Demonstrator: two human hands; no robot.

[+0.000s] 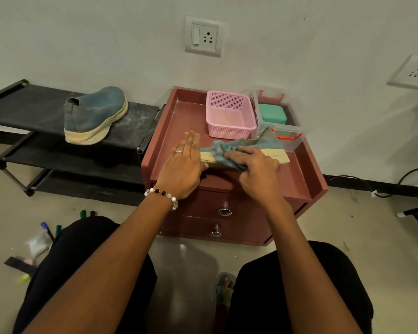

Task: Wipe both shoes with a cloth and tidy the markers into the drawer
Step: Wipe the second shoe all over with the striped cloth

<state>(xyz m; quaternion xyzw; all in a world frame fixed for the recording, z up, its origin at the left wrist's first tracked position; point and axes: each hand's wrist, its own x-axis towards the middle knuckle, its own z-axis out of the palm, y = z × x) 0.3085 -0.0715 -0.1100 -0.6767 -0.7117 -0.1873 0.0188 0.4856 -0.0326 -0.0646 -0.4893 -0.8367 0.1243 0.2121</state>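
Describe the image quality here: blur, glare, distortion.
Head view: wide-angle bending curves the shoe rack and wall sockets; the cloth under the right hand is motion-blurred; glare spots sit on the drawer knobs; light is dim and greenish.

Soft, even indoor light, moderately bright, seemingly from above, with a slightly greenish cast on the wall (106,32). Faint shadows only: a soft one on the floor (323,225) near the drawer unit (227,189), another at far right on the wall. Small glare spots on the two metal knobs (225,209). Strong wide-angle distortion: bent lines at the edges, stretched socket (413,73) at right. Slight motion blur on the right hand (253,165) and the cloth (221,150); markers (51,230) at near left soft.
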